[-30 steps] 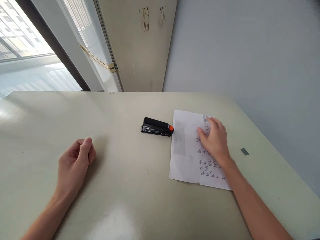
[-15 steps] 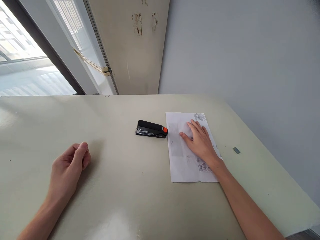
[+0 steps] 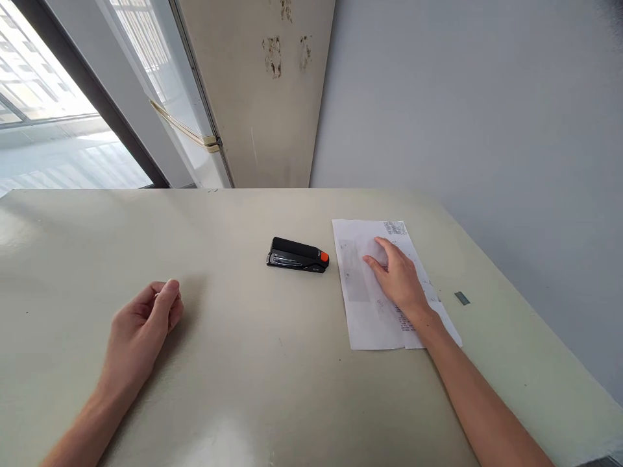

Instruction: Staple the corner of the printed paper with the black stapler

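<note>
While the left hand [image 3: 142, 321] curls closed, the right hand [image 3: 400, 279] spreads over paper [image 3: 372, 318]; stapler [image 3: 298, 255] near.

A pale table [image 3: 243, 350] bears a stapler [image 3: 296, 255] and printed paper [image 3: 368, 305].

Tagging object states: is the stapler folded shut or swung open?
Shut: the stapler shows its black top lying close along the base, not swung back.

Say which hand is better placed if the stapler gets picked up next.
Probably the right hand: it is open over the paper, nearer the stapler. The left hand is curled and farther away.
</note>
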A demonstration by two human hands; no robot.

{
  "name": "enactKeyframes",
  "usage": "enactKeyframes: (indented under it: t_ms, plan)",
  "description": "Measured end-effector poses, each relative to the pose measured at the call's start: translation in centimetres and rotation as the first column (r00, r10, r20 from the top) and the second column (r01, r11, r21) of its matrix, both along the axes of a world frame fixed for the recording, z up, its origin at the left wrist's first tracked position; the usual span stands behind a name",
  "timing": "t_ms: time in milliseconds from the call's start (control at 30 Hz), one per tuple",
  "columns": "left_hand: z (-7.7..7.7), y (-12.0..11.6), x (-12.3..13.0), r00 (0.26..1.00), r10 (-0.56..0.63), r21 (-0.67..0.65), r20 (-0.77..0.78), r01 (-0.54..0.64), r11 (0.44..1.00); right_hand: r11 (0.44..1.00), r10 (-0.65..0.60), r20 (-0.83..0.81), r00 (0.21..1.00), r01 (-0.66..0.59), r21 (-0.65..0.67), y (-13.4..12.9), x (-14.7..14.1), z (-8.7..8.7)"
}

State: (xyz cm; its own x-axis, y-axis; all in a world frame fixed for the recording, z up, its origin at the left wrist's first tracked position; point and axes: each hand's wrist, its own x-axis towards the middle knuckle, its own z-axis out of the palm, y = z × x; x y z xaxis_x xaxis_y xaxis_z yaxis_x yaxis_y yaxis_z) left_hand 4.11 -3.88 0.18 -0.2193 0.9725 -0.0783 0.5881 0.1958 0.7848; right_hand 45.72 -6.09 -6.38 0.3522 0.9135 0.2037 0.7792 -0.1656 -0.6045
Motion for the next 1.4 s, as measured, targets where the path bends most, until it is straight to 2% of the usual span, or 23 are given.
enactKeyframes:
  t_ms: [133, 233, 367, 500, 567, 767, 1000, 1167, 1400]
  plan:
    - [-0.4, 0.2, -0.5, 0.999, -0.035, 0.013, 0.002, 0.035, 0.999, 1.000, -0.013, 0.023, 1.000, 0.013, 0.009, 0.2, 0.9, -0.3]
    - [-0.5, 0.3, -0.5, 0.999, -0.045, 0.016, -0.003, 0.045, 0.999, 0.995, 0.026, 0.022, 0.999, -0.028, 0.101, 0.2, 0.4, 0.5]
    - [-0.5, 0.3, -0.4, 0.998, -0.062, 0.028, -0.003, 0.062, 0.998, 0.950, 0.209, -0.038, 0.977, -0.194, 0.244, -0.6, -2.8, 2.5]
    - [-0.3, 0.2, -0.2, 0.997, -0.074, 0.046, 0.005, 0.073, 0.996, 0.880, 0.463, -0.106, 0.880, -0.442, 0.173, -1.9, -6.5, 3.8]
    - [-0.1, 0.1, 0.0, 0.997, -0.075, 0.053, 0.011, 0.074, 0.996, 0.852, 0.515, -0.093, 0.852, -0.497, 0.164, -2.2, -7.7, 3.7]
    - [0.0, 0.1, 0.1, 0.997, -0.077, 0.029, 0.016, 0.076, 0.997, 0.894, 0.429, -0.063, 0.901, -0.414, 0.173, -1.5, -8.9, 2.4]
    - [-0.3, 0.1, -0.1, 0.992, -0.122, 0.027, 0.018, 0.121, 0.992, 0.894, 0.426, -0.108, 0.898, -0.399, 0.203, -0.7, -9.5, 1.7]
    - [-1.1, 0.0, -0.2, 0.988, -0.153, 0.027, 0.002, 0.153, 0.988, 0.866, 0.486, -0.101, 0.868, -0.463, 0.191, -1.1, -9.3, 2.2]
    - [-1.4, -0.1, -0.1, 0.985, -0.171, 0.027, -0.011, 0.171, 0.985, 0.828, 0.559, -0.204, 0.804, -0.556, 0.074, -1.7, -8.3, 3.1]
